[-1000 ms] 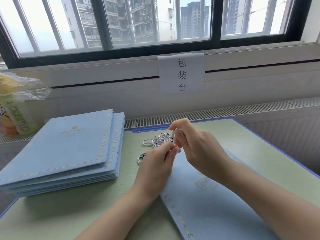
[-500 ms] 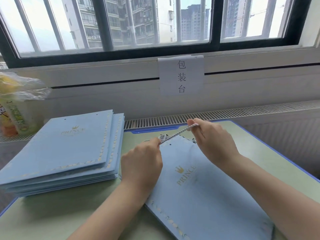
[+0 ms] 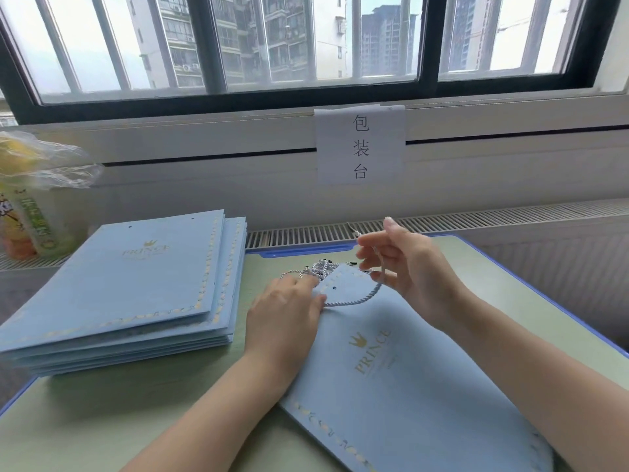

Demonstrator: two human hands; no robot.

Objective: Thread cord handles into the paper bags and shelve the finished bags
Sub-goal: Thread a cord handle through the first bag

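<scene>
A flat light-blue paper bag (image 3: 391,362) with a gold crown logo lies on the green table in front of me. My left hand (image 3: 286,311) rests on its top left corner and grips one end of a twisted blue-white cord (image 3: 354,301). The cord curves across the bag's top edge, past a punched hole (image 3: 335,287). My right hand (image 3: 405,264) is raised above the bag's top and pinches the cord's other end, its tip pointing up. A bundle of spare cords (image 3: 318,269) lies just beyond the bag.
A stack of several flat blue bags (image 3: 136,284) sits on the left of the table (image 3: 102,420). A drink carton in a plastic bag (image 3: 30,206) stands on the far-left sill. A paper sign (image 3: 360,146) hangs under the window. A vent grille runs behind the table.
The cord was stretched taut between both hands; now it hangs slack in a curve over the bag. My right hand has lifted its end upward, and my left hand has dropped onto the bag.
</scene>
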